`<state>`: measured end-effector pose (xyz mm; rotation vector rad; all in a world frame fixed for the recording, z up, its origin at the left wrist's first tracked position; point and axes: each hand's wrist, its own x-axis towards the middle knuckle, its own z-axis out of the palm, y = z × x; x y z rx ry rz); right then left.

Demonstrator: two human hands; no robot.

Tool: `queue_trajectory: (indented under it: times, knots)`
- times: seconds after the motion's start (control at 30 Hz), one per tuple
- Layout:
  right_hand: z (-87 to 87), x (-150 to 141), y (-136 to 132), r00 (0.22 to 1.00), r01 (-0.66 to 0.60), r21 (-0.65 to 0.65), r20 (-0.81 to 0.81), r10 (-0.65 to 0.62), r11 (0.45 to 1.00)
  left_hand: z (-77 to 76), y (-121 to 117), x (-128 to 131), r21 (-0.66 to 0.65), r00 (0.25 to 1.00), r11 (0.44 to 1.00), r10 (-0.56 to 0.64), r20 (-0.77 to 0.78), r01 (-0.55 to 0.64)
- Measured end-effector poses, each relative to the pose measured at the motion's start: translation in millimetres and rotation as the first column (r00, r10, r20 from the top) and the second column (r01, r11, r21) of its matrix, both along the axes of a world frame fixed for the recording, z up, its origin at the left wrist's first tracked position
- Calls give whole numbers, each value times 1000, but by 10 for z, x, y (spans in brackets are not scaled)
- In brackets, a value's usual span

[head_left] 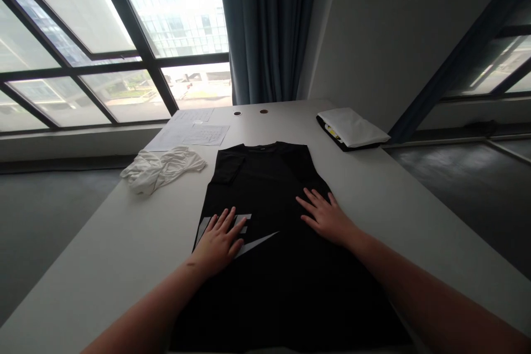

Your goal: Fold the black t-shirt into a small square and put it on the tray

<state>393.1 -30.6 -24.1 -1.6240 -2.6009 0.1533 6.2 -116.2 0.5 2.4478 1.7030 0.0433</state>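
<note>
Both hands of the person lie open and flat on the cloth, with the fingers spread, and neither hand grips anything. The left hand presses on the pale printed letters, and its fingertips are on the print. The right hand rests more far and to the right, on plain black cloth.

Under the hands, a black T-shirt lies flat in the middle of a white table. Its collar points to the far side and its lower part reaches the near table edge. Near the shoulders, two darker shapes may be sleeves folded inward, but on black cloth this is hard to tell.

To the left of the shirt, and just beside it, lies a crumpled white garment. Printed paper sheets lie further away on the far left part of the table. On the far right is a folded white item on a black package, with a little yellow showing at its edge. Two small round holes are in the table near its far edge.
</note>
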Motion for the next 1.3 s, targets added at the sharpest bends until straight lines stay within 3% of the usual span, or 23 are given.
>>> queue_trajectory:
  times: [0.07, 0.17, 0.3, 0.43, 0.57, 0.63, 0.73, 0.83, 1.07, 1.17, 1.3]
  knots:
    - [-70, 134, -329, 999, -5, -22, -39, 5, 1000, -23, -317, -50, -16, 996, 996, 90, 4, -90]
    - [-97, 245, -611, 998, 12, -4, -64, -12, 1000, -91, -659, -137, -1, 963, 963, 271, -14, -271]
    - [-49, 214, -689, 998, 41, 14, -42, -41, 999, -202, -960, -222, 57, 911, 910, 412, -5, -411]
    - [7, 157, -606, 1000, 29, -9, -4, -30, 1000, -256, -1158, -301, 106, 904, 898, 426, 23, -426]
    - [-6, 268, -536, 999, 21, -25, -25, -22, 999, -268, -1310, -424, 84, 913, 909, 409, 2, -407]
    - [-47, 405, -522, 995, 75, 7, -65, -75, 997, -280, -1388, -508, 82, 903, 901, 429, -15, -427]
    - [-123, 635, -513, 966, 205, 108, -183, -183, 973, -300, -1499, -644, 126, 847, 843, 531, -35, -523]
    - [-172, 770, -503, 946, 263, 126, -230, -230, 957, -298, -1566, -753, 166, 793, 784, 609, -20, -598]
    - [-134, 680, -492, 973, 216, 211, -123, -193, 953, -185, -1576, -807, 199, 826, 801, 550, 128, -564]
    - [-116, 668, -494, 971, 224, 207, -135, -199, 952, -113, -1593, -793, 203, 841, 818, 506, 191, -539]
    - [-118, 692, -504, 952, 265, 217, -214, -220, 940, -39, -1619, -774, 181, 806, 790, 547, 225, -586]
